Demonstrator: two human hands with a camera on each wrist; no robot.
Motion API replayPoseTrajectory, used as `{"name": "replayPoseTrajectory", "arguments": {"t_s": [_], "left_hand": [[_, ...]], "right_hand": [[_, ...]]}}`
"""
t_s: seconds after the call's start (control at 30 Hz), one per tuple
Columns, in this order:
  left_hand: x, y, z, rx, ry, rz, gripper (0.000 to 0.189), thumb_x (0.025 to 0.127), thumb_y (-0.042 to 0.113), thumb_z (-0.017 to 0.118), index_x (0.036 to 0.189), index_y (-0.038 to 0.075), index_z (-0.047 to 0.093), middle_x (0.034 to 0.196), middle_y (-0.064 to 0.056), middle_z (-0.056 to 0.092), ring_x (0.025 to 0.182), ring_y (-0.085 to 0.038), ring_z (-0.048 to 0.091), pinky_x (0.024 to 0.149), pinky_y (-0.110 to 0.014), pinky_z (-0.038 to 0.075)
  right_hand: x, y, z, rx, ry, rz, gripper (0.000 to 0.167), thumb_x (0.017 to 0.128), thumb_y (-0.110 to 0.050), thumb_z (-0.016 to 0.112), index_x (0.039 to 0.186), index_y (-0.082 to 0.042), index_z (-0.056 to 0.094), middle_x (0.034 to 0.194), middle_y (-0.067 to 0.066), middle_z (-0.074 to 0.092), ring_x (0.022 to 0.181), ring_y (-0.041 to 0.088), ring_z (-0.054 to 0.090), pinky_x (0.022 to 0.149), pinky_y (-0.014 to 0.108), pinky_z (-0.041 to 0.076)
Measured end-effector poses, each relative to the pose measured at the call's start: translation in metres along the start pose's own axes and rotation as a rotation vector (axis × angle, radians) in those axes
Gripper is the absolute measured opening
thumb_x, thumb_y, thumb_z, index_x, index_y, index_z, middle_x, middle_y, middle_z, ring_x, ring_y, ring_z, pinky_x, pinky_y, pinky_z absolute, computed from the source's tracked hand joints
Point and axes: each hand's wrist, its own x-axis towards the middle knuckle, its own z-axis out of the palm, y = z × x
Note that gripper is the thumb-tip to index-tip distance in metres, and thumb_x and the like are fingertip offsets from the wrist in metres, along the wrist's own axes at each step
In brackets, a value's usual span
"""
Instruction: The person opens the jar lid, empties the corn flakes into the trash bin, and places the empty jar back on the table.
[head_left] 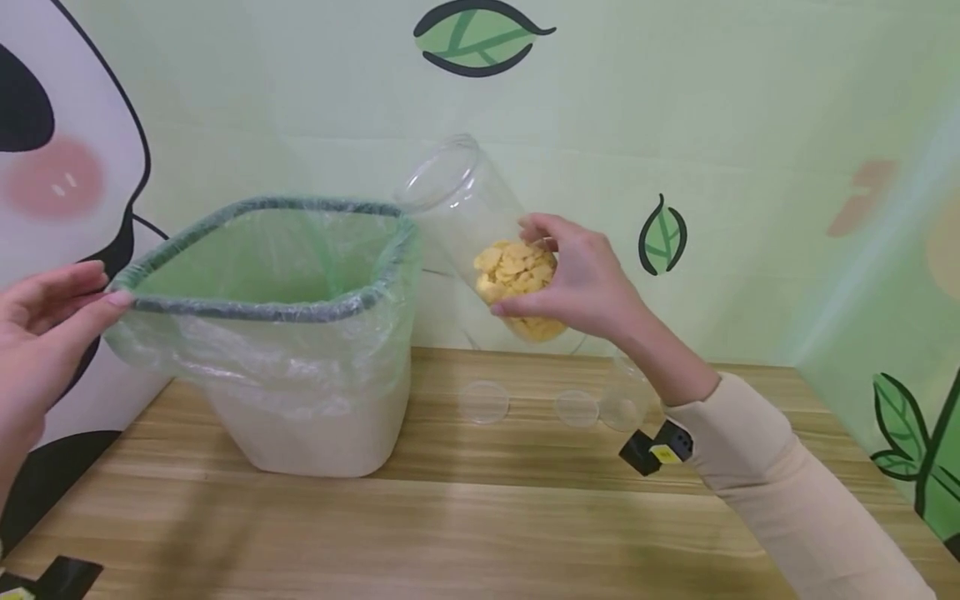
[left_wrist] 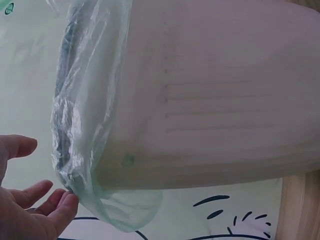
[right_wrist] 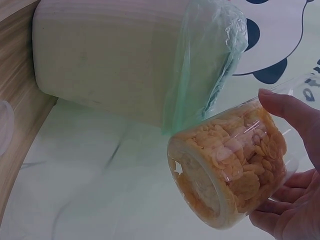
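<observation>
My right hand (head_left: 588, 275) grips a clear plastic jar (head_left: 457, 200) around its lower half, thumb on the near side. Yellow flakes (head_left: 513, 279), like cornflakes, fill the lower part of the jar. It tilts left in the air, with its uncovered mouth beside the right rim of a white bin (head_left: 315, 433). A thin green plastic bag (head_left: 285, 354) lines the bin and folds over its rim. At the bin's left corner my left hand (head_left: 45, 329) has loosely bent fingers touching the bagged rim; in the left wrist view the fingertips (left_wrist: 67, 205) meet it from outside.
On the wooden table (head_left: 420, 533) lie two clear round discs, a larger one (head_left: 483, 402) and a smaller one (head_left: 577, 408). Beside them stands a small clear container (head_left: 622, 404), partly behind my right forearm. A printed backdrop (head_left: 585, 92) rises behind the table.
</observation>
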Motion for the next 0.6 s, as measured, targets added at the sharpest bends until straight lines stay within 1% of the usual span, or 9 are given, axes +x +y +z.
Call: {"name": "replayPoseTrajectory", "arguments": {"t_s": [0.1,0.17,0.27,0.4,0.6], "left_hand": [[0.005,-0.007,-0.001,0.074,-0.029,-0.016,0.049,0.09,0.028,0.055,0.136,0.017,0.043,0.099,0.026,0.042,0.088,0.01,0.041,0.084,-0.001,0.034],[0.008,-0.01,-0.001,0.1,-0.052,-0.019,0.052,0.09,0.031,0.054,0.138,0.014,0.039,0.099,0.025,0.041,0.087,0.01,0.041,0.082,-0.001,0.035],[0.009,-0.012,-0.001,0.106,-0.075,-0.021,0.052,0.09,0.031,0.053,0.137,0.012,0.04,0.096,0.023,0.042,0.084,0.009,0.043,0.073,0.0,0.038],[0.01,-0.011,-0.001,0.095,-0.092,-0.02,0.051,0.09,0.03,0.054,0.136,0.01,0.042,0.094,0.02,0.042,0.081,0.008,0.044,0.064,0.001,0.038],[0.009,-0.006,0.004,0.128,-0.099,-0.067,0.058,0.088,0.037,0.054,0.138,0.011,0.04,0.095,0.018,0.04,0.081,0.004,0.042,0.058,0.001,0.038]], "right_hand": [[0.002,-0.002,0.001,-0.005,-0.005,0.002,0.074,0.058,-0.026,0.085,0.12,-0.004,0.051,0.117,0.009,0.056,0.105,0.023,0.052,0.085,0.035,0.047],[0.002,-0.003,0.002,-0.013,-0.006,-0.002,0.073,0.058,-0.026,0.085,0.119,-0.003,0.051,0.115,0.009,0.057,0.102,0.023,0.052,0.084,0.035,0.047],[0.004,-0.005,0.003,-0.036,0.001,-0.028,0.07,0.058,-0.025,0.085,0.115,-0.003,0.051,0.111,0.009,0.057,0.096,0.022,0.052,0.081,0.035,0.047],[0.007,-0.007,0.005,-0.082,0.014,-0.061,0.065,0.057,-0.026,0.085,0.108,-0.003,0.052,0.104,0.008,0.058,0.089,0.021,0.052,0.076,0.034,0.046],[0.015,-0.009,0.007,-0.131,0.003,-0.062,0.068,0.057,-0.028,0.085,0.11,-0.003,0.051,0.1,0.008,0.057,0.086,0.02,0.05,0.074,0.032,0.046]]}}
